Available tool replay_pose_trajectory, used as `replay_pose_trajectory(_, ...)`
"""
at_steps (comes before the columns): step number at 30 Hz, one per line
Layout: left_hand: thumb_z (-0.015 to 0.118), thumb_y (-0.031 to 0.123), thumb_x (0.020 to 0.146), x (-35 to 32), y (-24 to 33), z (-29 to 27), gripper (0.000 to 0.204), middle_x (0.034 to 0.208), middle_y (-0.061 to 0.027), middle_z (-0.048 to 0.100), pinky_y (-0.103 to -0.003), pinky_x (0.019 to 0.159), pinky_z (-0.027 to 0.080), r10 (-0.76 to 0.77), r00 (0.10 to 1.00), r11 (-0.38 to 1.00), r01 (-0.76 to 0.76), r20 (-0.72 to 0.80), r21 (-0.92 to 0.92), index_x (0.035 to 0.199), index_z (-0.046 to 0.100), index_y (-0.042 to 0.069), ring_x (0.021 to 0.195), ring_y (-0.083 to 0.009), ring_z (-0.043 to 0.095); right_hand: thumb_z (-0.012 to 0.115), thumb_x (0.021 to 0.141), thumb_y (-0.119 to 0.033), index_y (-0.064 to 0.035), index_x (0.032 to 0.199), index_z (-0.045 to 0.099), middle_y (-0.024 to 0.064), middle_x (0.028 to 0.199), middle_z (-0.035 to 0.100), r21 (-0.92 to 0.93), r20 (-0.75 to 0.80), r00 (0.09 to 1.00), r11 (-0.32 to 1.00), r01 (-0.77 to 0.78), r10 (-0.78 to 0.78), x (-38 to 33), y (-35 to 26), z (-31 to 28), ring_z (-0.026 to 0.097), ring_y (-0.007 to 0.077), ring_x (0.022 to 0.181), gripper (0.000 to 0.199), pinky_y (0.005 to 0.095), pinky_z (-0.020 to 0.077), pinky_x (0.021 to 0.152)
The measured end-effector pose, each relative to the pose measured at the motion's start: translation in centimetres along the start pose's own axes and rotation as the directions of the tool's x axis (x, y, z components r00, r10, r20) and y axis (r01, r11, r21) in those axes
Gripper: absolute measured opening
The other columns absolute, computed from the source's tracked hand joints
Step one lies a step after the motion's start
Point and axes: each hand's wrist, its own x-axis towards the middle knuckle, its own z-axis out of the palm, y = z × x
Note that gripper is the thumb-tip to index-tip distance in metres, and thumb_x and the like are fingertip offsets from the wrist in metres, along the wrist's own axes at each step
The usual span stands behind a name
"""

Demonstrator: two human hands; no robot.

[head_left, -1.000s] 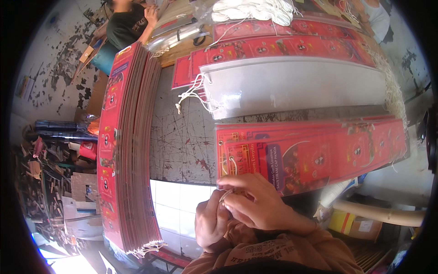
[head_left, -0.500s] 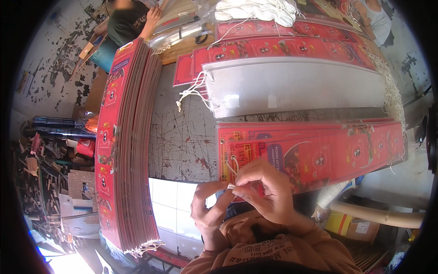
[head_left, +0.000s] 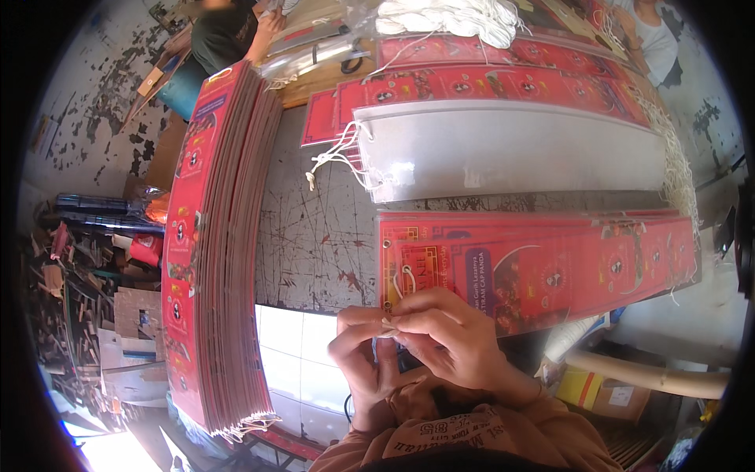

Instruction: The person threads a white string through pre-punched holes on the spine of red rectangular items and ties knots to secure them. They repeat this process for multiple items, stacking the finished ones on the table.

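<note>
White cord (head_left: 399,286) runs from a hole near the left end of the front stack of signs (head_left: 543,267) down to the person's fingers, just off that stack's near left corner. Left hand (head_left: 363,354) and right hand (head_left: 450,334) meet there, both with fingers curled in and tips pinched on the cord, nearly touching each other. Whether a knot is already formed between them cannot be told, since the fingers cover most of it.

Judging by the grip, the step in hand is working the cord's ends together, likely tying a loop. The next move would call for holding the crossing firm with one hand while the other draws the end snug, without tugging hard on the hole.

As for looks, the signs in the front stack are long, flat and glossy red, with gold corner patterns, a dark blue label and food pictures; they lie slightly fanned, and pale strands hang at the stack's right end. Beyond this stack lies a plain grey-white panel (head_left: 511,153) with knotted cords at its left end; well to the left of it stands a tall pile of red signs (head_left: 228,252).
</note>
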Motion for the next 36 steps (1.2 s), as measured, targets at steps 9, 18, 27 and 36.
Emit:
replay_pose_trajectory(9, 0.057, -0.006, 0.077, -0.2, 0.0, 0.3, 0.025, 0.087, -0.0134, 0.055, -0.025, 0.069, 0.042, -0.127, 0.992, 0.952, 0.119, -0.012, -0.282, 0.098, 0.047, 0.0, 0.077, -0.0159, 0.051, 0.066, 0.073, 0.001, -0.0015, 0.09, 0.057, 0.0092, 0.093, 0.052, 0.23, 0.064, 0.99, 0.963, -0.14, 0.129, 0.4, 0.0, -1.6, 0.055, 0.0171, 0.078, 0.02, 0.0271, 0.0457, 0.066)
replay_pose_trajectory(18, 0.073, 0.006, 0.068, 0.4, 0.8, -0.1, 0.018, 0.082, -0.0128, 0.063, -0.027, 0.066, 0.048, -0.163, 0.984, 0.983, 0.155, -0.077, -0.095, 0.082, 0.062, 0.0, 0.077, -0.0182, 0.06, 0.064, 0.074, 0.003, 0.0016, 0.088, 0.061, 0.0094, 0.091, 0.052, 0.194, -0.009, 0.991, 0.973, -0.126, 0.131, 0.1, 0.2, -1.6, 0.057, 0.0157, 0.078, 0.015, 0.0264, 0.0465, 0.064)
replay_pose_trajectory(27, 0.068, 0.0, 0.07, 0.4, 1.1, -0.7, 0.012, 0.081, -0.0093, 0.062, -0.025, 0.063, 0.045, -0.14, 0.987, 0.981, 0.149, -0.079, 0.125, 0.081, 0.061, 0.0, 0.071, -0.0155, 0.058, 0.061, 0.074, 0.006, 0.0005, 0.099, 0.051, 0.0129, 0.093, 0.051, 0.077, 0.033, 0.997, 0.995, -0.069, 0.067, -0.1, 0.1, -0.6, 0.058, 0.0256, 0.079, 0.028, 0.0308, 0.0478, 0.064)
replay_pose_trajectory(36, 0.06, -0.001, 0.078, 0.0, 0.5, -0.8, 0.011, 0.08, -0.0101, 0.06, -0.024, 0.066, 0.045, -0.346, 0.933, 0.923, 0.319, -0.1, -0.217, 0.087, 0.055, -0.005, 0.071, -0.0136, 0.057, 0.058, 0.074, 0.008, 0.0006, 0.108, 0.05, 0.013, 0.095, 0.052, 0.009, 0.039, 0.999, 1.0, -0.011, 0.011, -0.2, 0.5, -0.2, 0.058, 0.0256, 0.08, 0.036, 0.032, 0.0491, 0.067)
